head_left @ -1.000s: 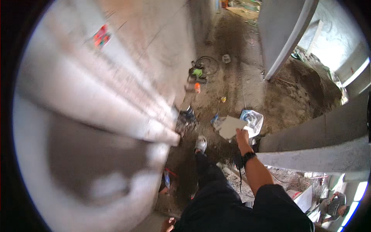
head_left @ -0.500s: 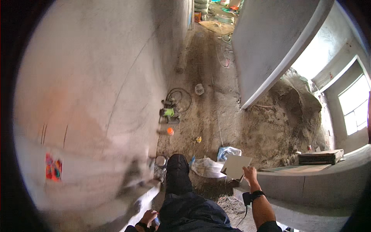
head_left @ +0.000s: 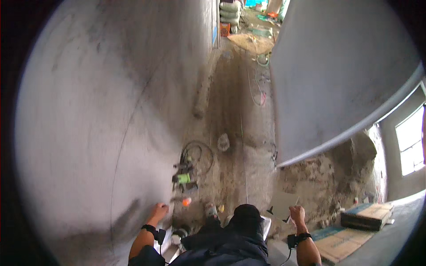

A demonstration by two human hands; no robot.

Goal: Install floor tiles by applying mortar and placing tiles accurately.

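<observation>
At the lower right, my right hand (head_left: pixel 297 213) is closed on the edge of a thin, square, pale tile (head_left: pixel 284 201). The tile's colour nearly blends with the floor behind it, and dark marks show at its lower corners. My left hand (head_left: pixel 159 210) is raised beside the plastered wall (head_left: pixel 97 146), its fingers curled in and nothing visible in them. Whether it touches the wall, I cannot tell. A dark strap with a small black box and cable circles each wrist.
A green-and-black power tool (head_left: pixel 183 178) with a coiled cable lies along the left wall. Near it are an orange-topped item (head_left: pixel 186 201) and a small yellow object (head_left: pixel 220 208). Crumpled clear plastic (head_left: pixel 223 142) lies mid-corridor. Flat cardboard boxes (head_left: pixel 366 215) are stacked at right.
My left hand has risen from the lower edge to beside the left wall. My right hand still holds the tile, slightly lower in view. My body has moved forward along the corridor.
</observation>
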